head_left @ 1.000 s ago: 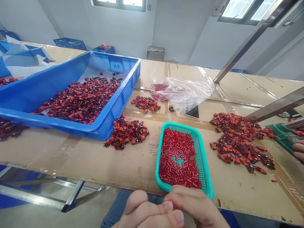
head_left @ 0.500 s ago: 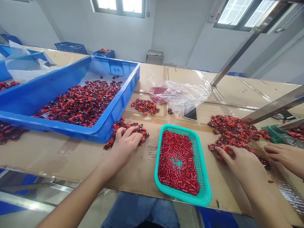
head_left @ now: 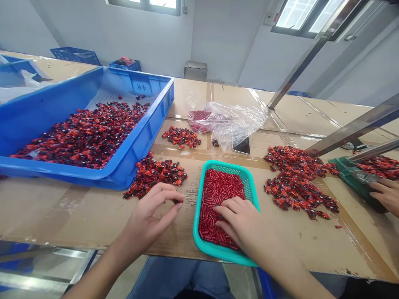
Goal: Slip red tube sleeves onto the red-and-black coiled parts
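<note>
My left hand (head_left: 156, 209) is raised over the table edge, its thumb and fingertips pinched on a small dark piece (head_left: 177, 202). Just behind it lies a pile of small black-and-orange pieces (head_left: 156, 174), beside the blue tray. My right hand (head_left: 237, 218) is inside the green plastic basket (head_left: 197, 224), curled over a heap of short red tubes (head_left: 221, 185). Its thumb and fingers are bent towards each other at the tubes; what lies between them cannot be made out.
A large blue tray (head_left: 124, 174) of black-and-orange pieces stands left. Behind the basket are a small pile (head_left: 182, 138), a clear plastic bag (head_left: 240, 120) and a phone (head_left: 242, 146). More pieces (head_left: 293, 178) lie right, near a metal post (head_left: 352, 128). Another person's hand (head_left: 386, 195) touches a green tool (head_left: 355, 178).
My left hand has come off the pile with a small dark piece pinched. My right hand has moved left from the right-hand pile into the basket. The other person's hand has shifted to the green tool.
</note>
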Action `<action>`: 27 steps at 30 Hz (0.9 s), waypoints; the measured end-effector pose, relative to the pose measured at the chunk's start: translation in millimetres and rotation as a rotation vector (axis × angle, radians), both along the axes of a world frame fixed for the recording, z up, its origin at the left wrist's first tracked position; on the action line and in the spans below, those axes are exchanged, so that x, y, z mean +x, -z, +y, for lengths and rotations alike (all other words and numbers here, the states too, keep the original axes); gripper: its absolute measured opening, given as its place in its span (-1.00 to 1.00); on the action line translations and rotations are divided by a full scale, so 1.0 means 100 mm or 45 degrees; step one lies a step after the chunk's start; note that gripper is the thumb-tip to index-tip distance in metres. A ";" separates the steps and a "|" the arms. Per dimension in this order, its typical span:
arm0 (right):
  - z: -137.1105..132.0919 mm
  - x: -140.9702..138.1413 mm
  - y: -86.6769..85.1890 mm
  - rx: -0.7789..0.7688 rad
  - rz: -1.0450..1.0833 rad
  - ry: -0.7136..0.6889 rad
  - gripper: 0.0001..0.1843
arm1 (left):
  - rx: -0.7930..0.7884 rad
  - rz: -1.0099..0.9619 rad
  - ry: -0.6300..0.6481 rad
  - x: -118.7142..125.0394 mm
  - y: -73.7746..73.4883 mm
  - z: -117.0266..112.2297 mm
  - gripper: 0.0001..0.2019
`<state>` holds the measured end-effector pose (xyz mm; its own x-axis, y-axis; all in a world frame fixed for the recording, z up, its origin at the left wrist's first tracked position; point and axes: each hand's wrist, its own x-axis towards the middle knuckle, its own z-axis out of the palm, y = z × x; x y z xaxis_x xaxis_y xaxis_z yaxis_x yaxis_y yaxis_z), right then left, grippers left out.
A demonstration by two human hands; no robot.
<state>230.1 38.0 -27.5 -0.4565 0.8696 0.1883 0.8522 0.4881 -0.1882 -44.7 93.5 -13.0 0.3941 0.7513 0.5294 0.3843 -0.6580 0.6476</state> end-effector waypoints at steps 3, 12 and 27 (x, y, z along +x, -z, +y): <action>0.01 -0.04 0.00 -0.024 -0.044 0.021 -0.89 | -0.017 -0.062 0.044 0.02 0.00 -0.06 -0.79; -0.05 -0.04 -0.04 0.011 0.108 0.074 -0.78 | -0.045 -0.077 0.083 0.16 0.02 -0.28 -0.71; -0.36 -0.54 -0.33 0.088 1.340 -0.185 -0.80 | -0.066 -0.237 0.131 0.41 -0.18 -0.61 -0.73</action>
